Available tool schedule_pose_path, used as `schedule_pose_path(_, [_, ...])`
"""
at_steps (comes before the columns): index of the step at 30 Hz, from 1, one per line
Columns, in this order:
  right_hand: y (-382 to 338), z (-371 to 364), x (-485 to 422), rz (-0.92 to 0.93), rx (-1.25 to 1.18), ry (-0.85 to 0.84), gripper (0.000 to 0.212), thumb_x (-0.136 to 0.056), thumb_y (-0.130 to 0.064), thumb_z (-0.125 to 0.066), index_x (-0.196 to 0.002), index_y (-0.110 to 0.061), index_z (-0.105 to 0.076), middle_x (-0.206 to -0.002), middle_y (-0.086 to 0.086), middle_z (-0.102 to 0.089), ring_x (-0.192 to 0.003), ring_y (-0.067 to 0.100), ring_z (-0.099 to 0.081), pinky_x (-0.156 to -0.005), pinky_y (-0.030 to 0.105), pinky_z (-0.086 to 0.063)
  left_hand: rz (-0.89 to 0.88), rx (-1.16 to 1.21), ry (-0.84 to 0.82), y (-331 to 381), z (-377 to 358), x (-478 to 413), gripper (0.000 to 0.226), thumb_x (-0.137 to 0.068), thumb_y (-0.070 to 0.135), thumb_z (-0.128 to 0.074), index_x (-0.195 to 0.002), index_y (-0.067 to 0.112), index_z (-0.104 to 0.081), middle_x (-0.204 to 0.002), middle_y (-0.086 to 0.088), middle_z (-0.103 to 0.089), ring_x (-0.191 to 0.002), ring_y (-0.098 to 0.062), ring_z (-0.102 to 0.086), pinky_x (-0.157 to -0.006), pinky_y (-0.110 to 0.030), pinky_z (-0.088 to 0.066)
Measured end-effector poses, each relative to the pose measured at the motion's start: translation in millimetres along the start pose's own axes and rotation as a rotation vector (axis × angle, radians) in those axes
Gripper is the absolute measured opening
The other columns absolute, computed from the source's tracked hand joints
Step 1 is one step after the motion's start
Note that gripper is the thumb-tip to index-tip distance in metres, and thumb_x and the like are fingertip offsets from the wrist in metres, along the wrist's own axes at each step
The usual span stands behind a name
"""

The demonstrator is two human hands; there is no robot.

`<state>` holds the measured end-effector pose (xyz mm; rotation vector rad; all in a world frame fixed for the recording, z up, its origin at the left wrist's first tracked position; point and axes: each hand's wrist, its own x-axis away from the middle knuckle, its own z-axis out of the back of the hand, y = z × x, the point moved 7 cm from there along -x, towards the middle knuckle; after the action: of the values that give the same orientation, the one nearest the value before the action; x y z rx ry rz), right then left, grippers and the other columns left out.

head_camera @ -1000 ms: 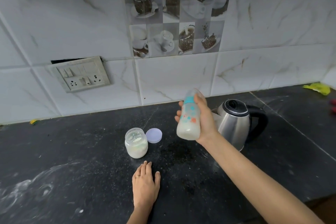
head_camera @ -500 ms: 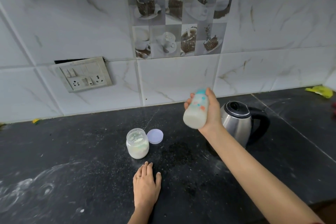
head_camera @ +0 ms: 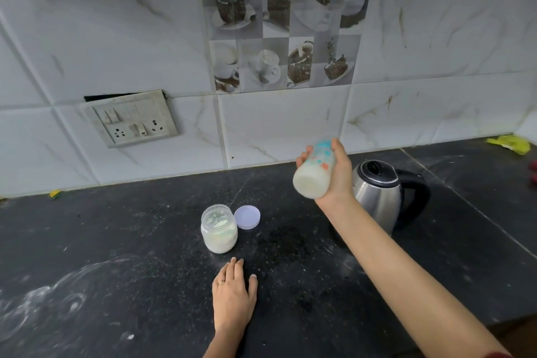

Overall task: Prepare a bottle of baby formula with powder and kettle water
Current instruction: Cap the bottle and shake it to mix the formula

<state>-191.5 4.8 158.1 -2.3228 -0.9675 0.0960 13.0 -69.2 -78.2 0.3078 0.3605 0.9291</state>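
My right hand (head_camera: 337,174) grips a baby bottle (head_camera: 313,174) in the air, tilted with its base toward me and full of white milky liquid; its top is hidden behind my fingers. A steel kettle (head_camera: 377,195) with a black lid and handle stands on the counter just right of that hand. An open glass jar of white powder (head_camera: 219,228) sits left of centre, and its pale purple lid (head_camera: 247,217) lies flat beside it. My left hand (head_camera: 234,296) rests palm down on the counter in front of the jar, holding nothing.
The black stone counter (head_camera: 116,256) carries powder smears at the left front. A switch and socket plate (head_camera: 133,120) hangs loose on the tiled wall. A yellow cloth (head_camera: 508,144) lies at the far right corner, with a small red thing (head_camera: 533,170) near it.
The bottle in my right hand has tipped further, its base swinging toward me, and has shifted slightly to the right. My left hand has stayed flat on the counter.
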Motion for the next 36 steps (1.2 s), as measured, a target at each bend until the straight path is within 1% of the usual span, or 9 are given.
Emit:
schedule_pose_path(6, [15.8,-0.8,12.4,-0.055,0.136,-0.127,0.033,-0.095,-0.032,-0.055,-0.126,-0.028,-0.046,-0.085,0.012,-0.062,-0.056,0.024,-0.059,-0.056,0.033,-0.055,0.0,0.02,0.009,-1.1,0.9,-0.6,0.047,-0.089,0.039,-0.057,-0.129,0.013,-0.057,-0.137,-0.004,-0.054,-0.13,-0.024,-0.045,-0.106,-0.04,-0.035])
schedule_pose_path(10, [4.8,1.1,2.8,-0.039,0.018,-0.029,0.059,-0.092,-0.035,-0.061,-0.144,-0.02,-0.039,-0.086,0.012,-0.06,-0.056,0.023,-0.062,-0.059,0.034,-0.057,-0.007,0.011,0.011,-0.2,1.4,-0.1,0.047,-0.088,0.038,-0.059,-0.127,0.012,-0.058,-0.135,-0.005,-0.056,-0.128,-0.024,-0.047,-0.104,-0.04,-0.037])
schedule_pose_path(14, [15.7,-0.3,12.9,-0.059,0.161,-0.162,0.032,-0.094,-0.032,-0.056,-0.125,-0.031,-0.047,-0.083,0.011,-0.064,-0.057,0.025,-0.06,-0.058,0.033,-0.055,-0.014,0.003,0.03,-1.2,2.3,-0.9,0.046,-0.089,0.039,-0.056,-0.126,0.013,-0.059,-0.133,-0.005,-0.058,-0.127,-0.024,-0.049,-0.103,-0.04,-0.039])
schedule_pose_path(18, [3.2,-3.1,1.4,-0.051,-0.043,-0.078,0.041,-0.09,-0.037,-0.061,-0.124,-0.022,-0.044,-0.084,0.011,-0.059,-0.057,0.022,-0.061,-0.058,0.032,-0.056,-0.003,0.008,0.011,-1.1,1.4,0.3,0.048,-0.09,0.04,-0.056,-0.129,0.013,-0.056,-0.136,-0.004,-0.054,-0.129,-0.023,-0.045,-0.106,-0.039,-0.036])
schedule_pose_path(22, [16.2,-1.5,11.8,-0.055,0.152,-0.189,0.025,-0.096,-0.034,-0.053,-0.12,-0.031,-0.048,-0.086,0.011,-0.063,-0.058,0.024,-0.059,-0.057,0.033,-0.054,-0.021,-0.002,0.011,-2.1,-0.7,-1.0,0.045,-0.087,0.038,-0.06,-0.124,0.013,-0.06,-0.131,-0.004,-0.059,-0.125,-0.025,-0.05,-0.102,-0.04,-0.04])
schedule_pose_path(27, [2.7,-1.9,-3.4,-0.039,-0.012,-0.058,0.047,-0.089,-0.038,-0.063,-0.13,-0.025,-0.042,-0.085,0.01,-0.06,-0.059,0.022,-0.062,-0.059,0.034,-0.057,-0.018,-0.012,0.024,-1.1,-0.2,-1.1,0.043,-0.086,0.038,-0.06,-0.122,0.013,-0.062,-0.128,-0.004,-0.061,-0.121,-0.024,-0.053,-0.099,-0.04,-0.043])
schedule_pose_path(31, [22.0,-1.6,9.7,-0.071,0.15,-0.194,0.032,-0.094,-0.036,-0.055,-0.124,-0.031,-0.044,-0.085,0.01,-0.063,-0.058,0.023,-0.06,-0.057,0.034,-0.055,-0.012,-0.001,0.015,-1.8,-1.3,-1.7,0.046,-0.088,0.039,-0.059,-0.126,0.014,-0.059,-0.133,-0.004,-0.057,-0.126,-0.024,-0.049,-0.103,-0.04,-0.039])
schedule_pose_path(34, [5.9,-5.6,-2.4,-0.02,0.065,-0.102,0.053,-0.093,-0.036,-0.059,-0.14,-0.023,-0.04,-0.09,0.011,-0.061,-0.059,0.023,-0.063,-0.059,0.034,-0.056,-0.011,-0.005,0.012,-0.8,-0.5,-0.9,0.045,-0.086,0.038,-0.062,-0.124,0.013,-0.061,-0.131,-0.004,-0.059,-0.124,-0.024,-0.051,-0.102,-0.04,-0.04])
schedule_pose_path(36, [-1.0,-6.3,-6.1,0.0,0.033,-0.072,0.049,-0.094,-0.037,-0.058,-0.138,-0.024,-0.042,-0.092,0.01,-0.059,-0.06,0.023,-0.063,-0.06,0.035,-0.056,-0.013,0.007,0.024,-0.8,0.8,-0.2,0.045,-0.087,0.038,-0.06,-0.125,0.013,-0.06,-0.133,-0.004,-0.058,-0.126,-0.024,-0.049,-0.103,-0.04,-0.038])
